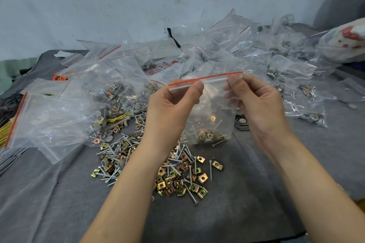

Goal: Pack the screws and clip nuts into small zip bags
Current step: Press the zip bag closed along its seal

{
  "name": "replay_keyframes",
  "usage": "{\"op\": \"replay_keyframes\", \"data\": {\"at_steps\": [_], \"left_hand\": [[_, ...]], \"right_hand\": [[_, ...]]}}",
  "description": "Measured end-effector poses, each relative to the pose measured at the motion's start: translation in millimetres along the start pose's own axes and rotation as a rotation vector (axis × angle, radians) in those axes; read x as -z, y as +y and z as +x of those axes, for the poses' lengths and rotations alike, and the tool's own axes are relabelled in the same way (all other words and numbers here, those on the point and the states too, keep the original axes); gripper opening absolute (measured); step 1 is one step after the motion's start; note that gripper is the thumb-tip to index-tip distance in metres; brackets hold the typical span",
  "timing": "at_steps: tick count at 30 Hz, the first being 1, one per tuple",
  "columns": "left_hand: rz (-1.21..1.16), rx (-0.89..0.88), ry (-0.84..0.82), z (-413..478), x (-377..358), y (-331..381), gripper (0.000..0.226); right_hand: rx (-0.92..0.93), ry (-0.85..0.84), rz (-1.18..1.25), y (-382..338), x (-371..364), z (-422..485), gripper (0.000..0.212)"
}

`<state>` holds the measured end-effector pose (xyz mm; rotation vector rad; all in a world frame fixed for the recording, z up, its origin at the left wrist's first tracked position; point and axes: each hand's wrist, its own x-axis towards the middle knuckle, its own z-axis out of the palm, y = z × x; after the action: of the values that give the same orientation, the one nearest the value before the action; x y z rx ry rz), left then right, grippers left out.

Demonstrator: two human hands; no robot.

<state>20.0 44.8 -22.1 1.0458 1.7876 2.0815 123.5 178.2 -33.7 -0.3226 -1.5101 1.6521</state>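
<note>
a small zip bag [211, 104] is held upright above the counter [59, 203], between both hands. its red-lined top edge is pinched at the left end by the left hand [171, 104], with the thumb in front and the fingers curled behind. the right end is pinched by the right hand [254, 96] in the same manner. whether the zip is fully pressed together cannot be told. a small lot of metal parts is seen collected at the bottom of the bag.

a loose pile of screws [211, 170] and clip nuts [203, 178] is spread on the grey cloth cover of the counter, below and in front of the held bag, and is partly hidden by the left forearm. a large clear bag [49, 118] with a red edge is laid to the left, with more such parts at its right corner. a heap of small bags [286, 69], several with parts inside, is piled behind and to the right, against a stained pale wall [118, 6].
</note>
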Motion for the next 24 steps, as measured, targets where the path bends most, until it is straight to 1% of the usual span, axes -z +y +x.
{"op": "replay_keyframes", "data": {"at_steps": [11,19,24], "left_hand": [[-0.011,-0.004,0.01,0.3,-1.2,0.4,0.015],[-0.016,-0.004,0.004,0.3,-1.3,1.1,0.013],[-0.011,-0.003,0.002,0.1,-1.2,-0.1,0.014]], "right_hand": [[-0.009,0.002,0.027,1.9,1.3,0.8,0.024],[-0.013,0.004,0.056,1.5,2.1,1.5,0.014],[-0.039,-0.005,0.078,-0.2,1.1,0.7,0.024]]}}
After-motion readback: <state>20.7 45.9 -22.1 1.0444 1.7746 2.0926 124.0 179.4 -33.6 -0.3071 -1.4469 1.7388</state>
